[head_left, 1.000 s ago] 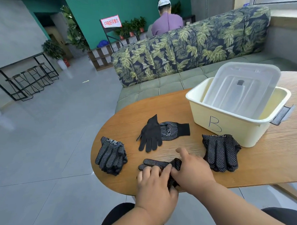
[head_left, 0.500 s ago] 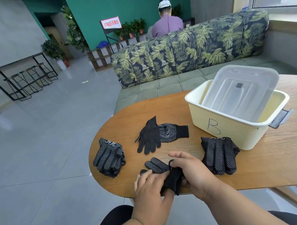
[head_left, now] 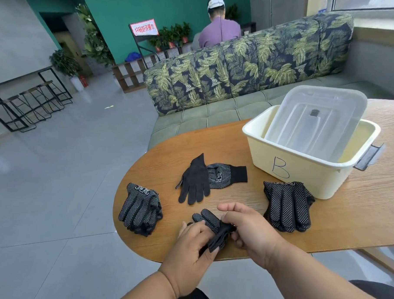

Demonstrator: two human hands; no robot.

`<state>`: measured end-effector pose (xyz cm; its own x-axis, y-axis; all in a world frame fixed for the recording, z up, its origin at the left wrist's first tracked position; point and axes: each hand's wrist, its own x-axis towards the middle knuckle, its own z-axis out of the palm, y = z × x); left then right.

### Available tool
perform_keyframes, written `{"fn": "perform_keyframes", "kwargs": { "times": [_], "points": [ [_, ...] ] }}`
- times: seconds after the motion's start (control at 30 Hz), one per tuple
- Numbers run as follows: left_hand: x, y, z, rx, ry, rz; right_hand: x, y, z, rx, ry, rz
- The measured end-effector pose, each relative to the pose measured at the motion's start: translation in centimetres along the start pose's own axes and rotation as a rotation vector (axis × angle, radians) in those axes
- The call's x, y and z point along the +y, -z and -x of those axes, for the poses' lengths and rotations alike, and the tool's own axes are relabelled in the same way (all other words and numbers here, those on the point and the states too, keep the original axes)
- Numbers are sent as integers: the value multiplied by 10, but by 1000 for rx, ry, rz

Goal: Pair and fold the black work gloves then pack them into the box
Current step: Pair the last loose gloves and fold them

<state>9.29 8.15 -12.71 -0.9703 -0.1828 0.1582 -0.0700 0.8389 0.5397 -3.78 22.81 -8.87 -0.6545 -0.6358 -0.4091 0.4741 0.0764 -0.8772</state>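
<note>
- Progress, judged from layout: roughly mid-task. Nothing packed yet as far as visible — box (head_left: 303,176) marked "B" holds only its clear lid (head_left: 314,123), propped inside at a tilt.
- Two bundles look paired and stacked: left bundle (head_left: 141,211) near table (head_left: 358,215) edge, right bundle (head_left: 287,205) just in front of box, not touching it as far as can be told.
- Loose pair (head_left: 207,178) mid-table: plain-side glove overlapping dotted glove, crossed, unfolded. Looks untouched.
- Glove in hand (head_left: 213,227): dotted fingers lying on table pointing away, cuff end bunched up between both hands at near table edge.
- Left hand (head_left: 193,246): fingers resting over glove's near part, thumb pinching bunched fabric.
- Right hand (head_left: 250,228): fingers curled, gripping cuff end from right; index finger lifted clear.
- Left to do: finish this fold, pair and fold loose pair, shift lid out, load everything into box.
- Whether held item is one glove or two stacked: cannot tell.
</note>
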Motion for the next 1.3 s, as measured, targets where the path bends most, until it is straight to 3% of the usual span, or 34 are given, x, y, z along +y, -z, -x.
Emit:
{"fn": "perform_keyframes", "kwargs": {
  "times": [0.17, 0.47, 0.67, 0.87, 1.0, 1.1, 1.2, 1.3],
  "points": [
    [-1, -3, 0, 20, -1, -31, -4, 2, -1, 23, -15, 55],
    [-3, -5, 2, 98, 0, -125, -2, 18, 0, -198, 313, 841],
    [1, -3, 9, 107, 21, -138, -4, 18, 7, -250, 278, 822],
    [2, 6, 23, 78, 25, -41, -4, 21, 5, -186, 297, 905],
    [6, 12, 29, 241, 191, 152, -2, 22, 3, -187, 297, 969],
    [1, 16, 17, 364, 431, 115, 2, 24, -1, -190, 284, 993],
    [-8, 21, 2, 320, 584, 56, 3, 25, -3, -198, 288, 1012],
    [-12, 21, -7, 261, 615, -28, 3, 24, -3, -207, 296, 1013]
  ]
}}
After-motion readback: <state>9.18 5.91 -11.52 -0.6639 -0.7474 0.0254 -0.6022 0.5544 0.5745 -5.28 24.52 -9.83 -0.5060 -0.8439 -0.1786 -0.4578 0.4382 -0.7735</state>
